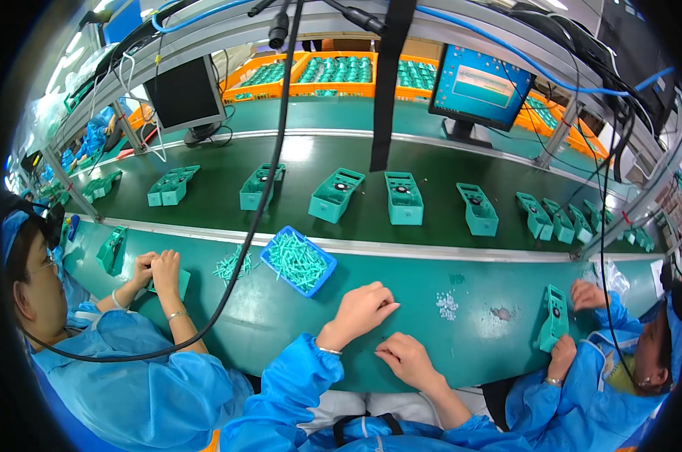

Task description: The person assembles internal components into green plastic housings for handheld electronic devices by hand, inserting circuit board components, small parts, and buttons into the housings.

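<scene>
My left hand (362, 310) hovers over the green bench with its fingers curled and their tips pressed together. Closer to the front edge, my right hand (410, 357) is also closed, thumb against fingers. Anything in either pinch is too small or hidden to make out. The hands are apart from each other. Left of my left hand stands a blue tray (311, 285) heaped with thin teal plastic sticks (296, 258). To the right of my hands lies a small scatter of pale clear pieces (446, 306).
A conveyor belt (296, 218) across the bench carries teal plastic housings (337, 194). Loose teal sticks (234, 265) lie beside the tray. Co-workers sit on both sides; the right one handles a housing (554, 320). A black cable (277, 158) and a dark strap (390, 90) hang in front.
</scene>
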A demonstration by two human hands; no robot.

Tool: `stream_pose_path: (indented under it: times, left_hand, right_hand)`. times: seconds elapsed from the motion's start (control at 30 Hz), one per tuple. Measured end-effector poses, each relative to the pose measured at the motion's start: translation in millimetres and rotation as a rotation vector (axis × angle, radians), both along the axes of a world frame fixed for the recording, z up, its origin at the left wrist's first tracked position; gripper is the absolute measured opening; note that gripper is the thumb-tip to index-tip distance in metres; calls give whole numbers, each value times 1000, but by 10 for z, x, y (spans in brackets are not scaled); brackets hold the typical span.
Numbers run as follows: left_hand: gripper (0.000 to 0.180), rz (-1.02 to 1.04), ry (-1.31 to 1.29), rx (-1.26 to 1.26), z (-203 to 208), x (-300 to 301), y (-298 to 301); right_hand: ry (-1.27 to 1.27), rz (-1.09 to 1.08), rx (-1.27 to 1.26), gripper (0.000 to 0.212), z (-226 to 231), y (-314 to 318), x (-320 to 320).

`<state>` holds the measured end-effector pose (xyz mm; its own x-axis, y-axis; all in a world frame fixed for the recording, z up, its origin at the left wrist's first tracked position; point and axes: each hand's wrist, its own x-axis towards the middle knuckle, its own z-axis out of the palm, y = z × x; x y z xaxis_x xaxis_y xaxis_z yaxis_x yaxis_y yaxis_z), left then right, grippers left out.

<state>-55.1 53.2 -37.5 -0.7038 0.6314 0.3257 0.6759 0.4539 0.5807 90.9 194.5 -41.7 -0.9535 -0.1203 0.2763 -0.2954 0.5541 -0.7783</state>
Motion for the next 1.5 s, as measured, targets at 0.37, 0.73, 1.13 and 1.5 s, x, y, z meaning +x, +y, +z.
stream_pose_path:
  times: [0.37,0.73,1.13,1.5]
  left_hand:
    - [20,-59,-38,139,-159,-92,136]
    - [19,-78,-18,202,-381,-187,140]
    - [14,-81,-103,186,-351,-191,126]
    - [24,-154,-121,250,-248,-237,90]
  right_hand:
    - [29,-73,35,10,-24,-76,39]
    - [41,-85,74,13,-9,-128,-34]
    - [262,-145,28,11,862,-289,-1519]
    - [76,28,255,23,979,-1032,-3284]
